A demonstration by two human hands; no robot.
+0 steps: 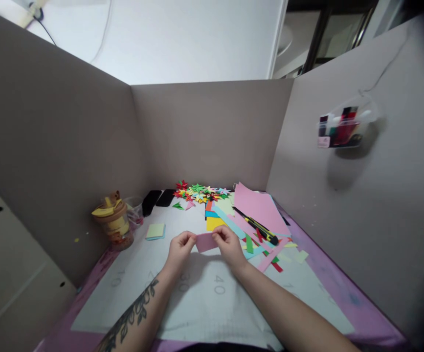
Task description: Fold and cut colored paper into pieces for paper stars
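A small piece of pink paper (206,243) is held up over the mat between my two hands. My left hand (180,250) pinches its left edge, and my right hand (230,247) pinches its right edge. Just behind the right hand lies a yellow sheet (215,223). To the left of my hands sits a stack of small pale green and blue squares (155,231). Beyond them, one green folded piece (178,206) and a pink one (190,205) rest near a pile of colourful folded paper stars (199,191).
A yellow-and-black utility knife (257,226) lies across pink sheets (259,208), among cut strips (270,259) on the right. At left stand a brown tub (114,222) and a clear cup (134,210), near two black flat objects (165,197). Grey panels (212,132) enclose the white mat (131,303).
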